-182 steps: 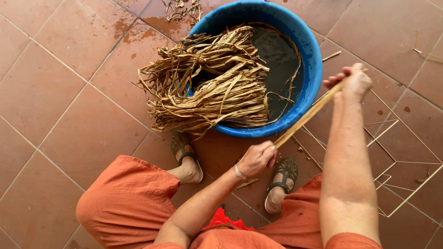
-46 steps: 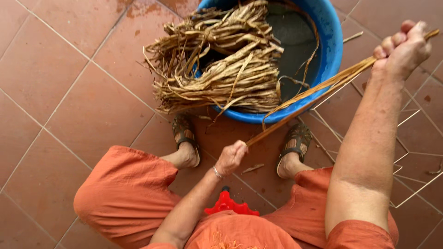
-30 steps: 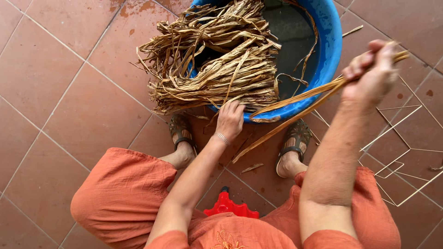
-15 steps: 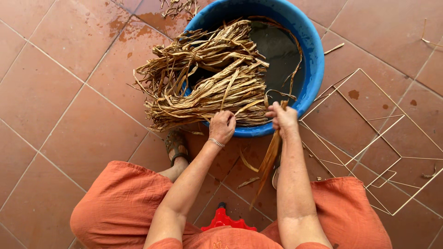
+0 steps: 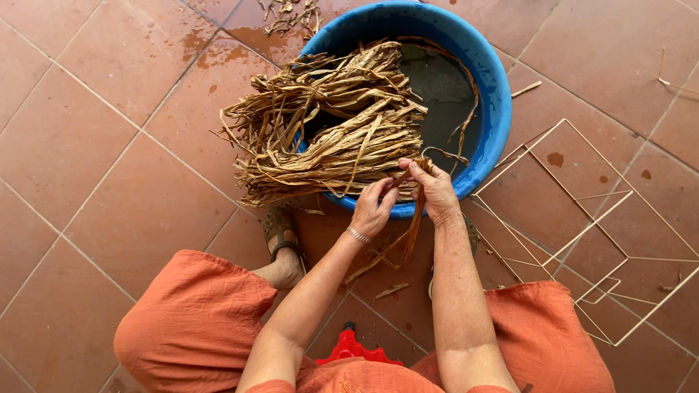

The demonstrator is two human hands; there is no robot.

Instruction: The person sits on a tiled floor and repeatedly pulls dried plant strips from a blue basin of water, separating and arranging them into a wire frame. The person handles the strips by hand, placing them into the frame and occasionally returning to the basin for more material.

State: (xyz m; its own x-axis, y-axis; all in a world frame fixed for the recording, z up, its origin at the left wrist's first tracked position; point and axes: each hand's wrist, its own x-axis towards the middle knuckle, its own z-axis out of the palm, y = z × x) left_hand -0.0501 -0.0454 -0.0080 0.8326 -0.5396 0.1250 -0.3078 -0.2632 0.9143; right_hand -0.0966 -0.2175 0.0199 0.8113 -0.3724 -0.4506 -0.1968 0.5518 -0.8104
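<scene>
Terracotta tile floor (image 5: 95, 167), damp patches beyond blue tub (image 5: 488, 94). Tub holds dark water; big bundle of dried fibre strips (image 5: 328, 138) draped over its near-left rim. Wire frame (image 5: 582, 218) flat on tiles right of tub. At near rim, left hand (image 5: 373, 211) and right hand (image 5: 435, 191) both pinch hanging fibre strand (image 5: 411, 222).

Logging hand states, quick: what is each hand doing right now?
Left hand: closed, pinching the fibre strips.
Right hand: closed on the same fibre strips, by the blue tub.
</scene>
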